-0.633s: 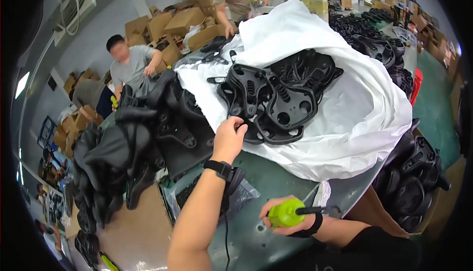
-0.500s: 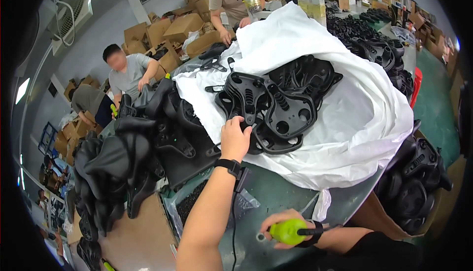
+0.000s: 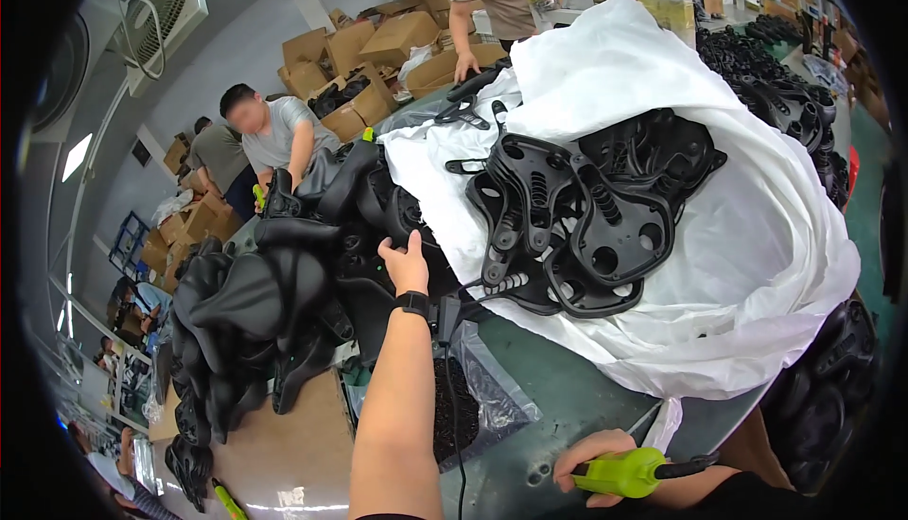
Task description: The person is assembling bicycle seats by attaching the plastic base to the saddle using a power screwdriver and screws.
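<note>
1. In the head view, the left hand [image 3: 407,263] is reaching over the right edge of a pile of black saddle-shaped pieces [image 3: 251,303]; its fingers are spreading apart and it is holding nothing visible. Whether it is touching a piece, I cannot tell.
2. The right hand [image 3: 598,444] is gripping a lime-green power tool [image 3: 629,474] above the near part of the green table [image 3: 515,355], with the tool's black cord [image 3: 689,466] running off to the right.
3. The saddle-shaped pieces are lying heaped on the left, just beside a white sack [image 3: 757,265].
4. The sack is spreading open across the table, and black plastic frames [image 3: 619,227] with round holes and slots are stacking up in its mouth.
5. A black band [image 3: 411,303] is circling the left wrist; a small dark box [image 3: 449,315] is sitting just beside it.
6. Below, a clear plastic bag [image 3: 497,402] is holding many small dark parts [image 3: 454,421].
7. At the right, a cardboard box [image 3: 757,449] is holding more black pieces [image 3: 815,416].
8. Beyond the pile, a person in a grey shirt [image 3: 284,128] is leaning forward, reaching down.
</note>
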Demonstrator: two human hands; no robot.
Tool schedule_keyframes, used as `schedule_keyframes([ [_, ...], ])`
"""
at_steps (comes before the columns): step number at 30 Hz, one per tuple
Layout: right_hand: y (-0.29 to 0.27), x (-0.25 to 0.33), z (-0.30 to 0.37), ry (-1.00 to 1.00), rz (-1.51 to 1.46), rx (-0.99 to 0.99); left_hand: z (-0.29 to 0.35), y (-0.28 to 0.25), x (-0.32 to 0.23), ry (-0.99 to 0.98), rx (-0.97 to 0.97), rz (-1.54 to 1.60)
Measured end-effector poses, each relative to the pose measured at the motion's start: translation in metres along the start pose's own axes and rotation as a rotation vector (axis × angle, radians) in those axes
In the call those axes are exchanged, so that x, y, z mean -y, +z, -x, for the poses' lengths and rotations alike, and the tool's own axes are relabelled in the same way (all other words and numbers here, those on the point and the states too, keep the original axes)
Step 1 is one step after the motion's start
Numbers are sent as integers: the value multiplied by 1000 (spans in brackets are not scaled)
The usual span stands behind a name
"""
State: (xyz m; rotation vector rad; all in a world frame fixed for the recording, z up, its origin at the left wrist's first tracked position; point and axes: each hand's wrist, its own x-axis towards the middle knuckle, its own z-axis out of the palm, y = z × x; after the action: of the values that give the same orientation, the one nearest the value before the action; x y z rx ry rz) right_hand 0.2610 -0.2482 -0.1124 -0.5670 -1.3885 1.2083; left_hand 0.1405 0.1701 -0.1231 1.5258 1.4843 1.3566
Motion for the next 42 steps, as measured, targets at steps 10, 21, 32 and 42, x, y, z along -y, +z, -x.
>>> schedule_keyframes([
  [10,-5,-16,13,14,-344,-128,-13,-5,-9,198,-176,294],
  [21,-21,-9,11,-34,-52,-152,105,-199,-204,582,554,-338],
  [32,-28,46,42,-174,-37,-367,223,-49,-104,497,1982,-300],
  [42,-28,37,60,-47,220,-323,115,78,-102,612,452,-551],
])
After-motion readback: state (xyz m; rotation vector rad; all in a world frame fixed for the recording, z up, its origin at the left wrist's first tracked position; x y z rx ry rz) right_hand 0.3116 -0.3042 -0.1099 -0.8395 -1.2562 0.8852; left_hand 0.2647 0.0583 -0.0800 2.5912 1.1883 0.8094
